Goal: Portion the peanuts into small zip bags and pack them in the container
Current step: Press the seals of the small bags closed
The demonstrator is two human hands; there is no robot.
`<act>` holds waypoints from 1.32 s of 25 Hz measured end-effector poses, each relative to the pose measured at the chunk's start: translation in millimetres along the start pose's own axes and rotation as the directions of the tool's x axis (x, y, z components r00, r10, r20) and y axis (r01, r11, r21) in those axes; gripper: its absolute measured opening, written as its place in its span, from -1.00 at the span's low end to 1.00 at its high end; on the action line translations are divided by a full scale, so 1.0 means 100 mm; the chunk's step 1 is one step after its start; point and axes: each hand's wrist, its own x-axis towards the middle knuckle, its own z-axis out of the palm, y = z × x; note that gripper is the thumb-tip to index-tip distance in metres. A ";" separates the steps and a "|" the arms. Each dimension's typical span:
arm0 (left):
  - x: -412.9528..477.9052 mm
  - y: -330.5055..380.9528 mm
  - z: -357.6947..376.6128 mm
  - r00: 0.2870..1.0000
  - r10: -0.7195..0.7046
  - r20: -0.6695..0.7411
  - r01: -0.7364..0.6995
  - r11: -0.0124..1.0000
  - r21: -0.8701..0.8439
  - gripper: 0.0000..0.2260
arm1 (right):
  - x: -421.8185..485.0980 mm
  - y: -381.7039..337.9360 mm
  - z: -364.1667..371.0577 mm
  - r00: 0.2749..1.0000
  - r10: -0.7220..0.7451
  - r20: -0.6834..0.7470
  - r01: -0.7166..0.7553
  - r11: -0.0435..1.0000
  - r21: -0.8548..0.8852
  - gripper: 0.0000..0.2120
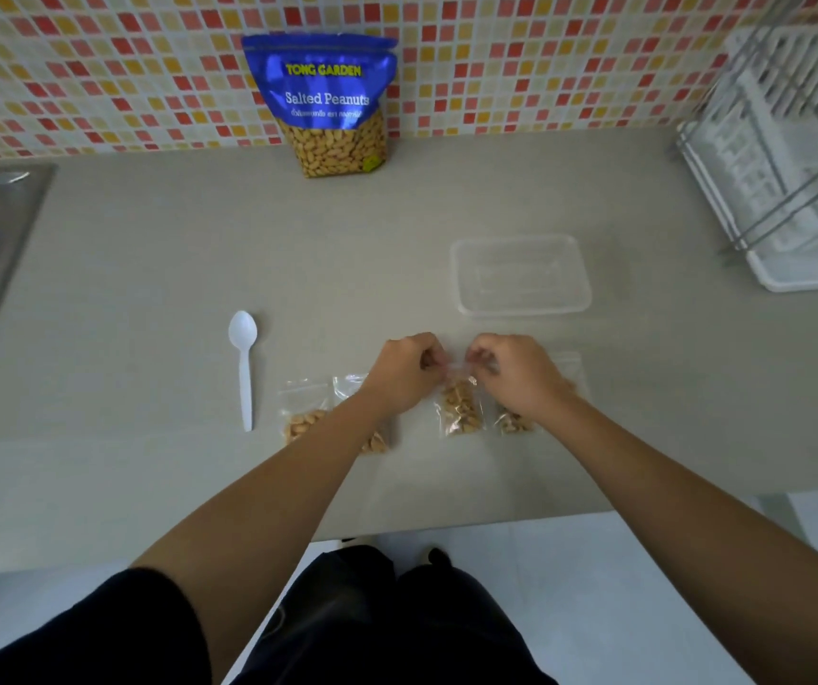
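Head view: my left hand (404, 370) and right hand (515, 373) both pinch the top of a small zip bag (458, 407) of peanuts, filled bags (305, 420) lying either side near the front edge of the counter (149, 289). The clear container (520, 309) sits just beyond my right hand.

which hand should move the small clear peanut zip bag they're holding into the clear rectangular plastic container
Probably right hand: it pinches the zip bag, and the container lies just beyond it.
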 end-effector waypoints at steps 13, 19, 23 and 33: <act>-0.29 0.71 -1.98 0.889 0.388 -0.242 -0.369 0.922 0.120 -0.94 | 0.43 -1.54 -1.08 0.943 -0.184 -0.276 0.287 0.869 0.402 -0.98; -0.34 0.74 -2.21 0.849 0.453 -0.274 -0.373 0.879 0.298 -0.92 | 0.49 -1.89 -1.07 0.938 -0.160 -0.308 0.275 0.885 0.377 -0.92; -0.34 0.76 -2.27 0.825 0.472 -0.312 -0.376 0.869 0.322 -0.89 | 0.51 -1.93 -1.05 0.935 -0.128 -0.330 0.290 0.812 0.507 -0.80; -0.31 0.66 -2.35 0.859 0.383 -0.340 -0.295 0.913 0.283 -0.89 | 0.43 -1.95 -0.96 0.929 -0.115 -0.352 0.323 0.716 0.619 -0.79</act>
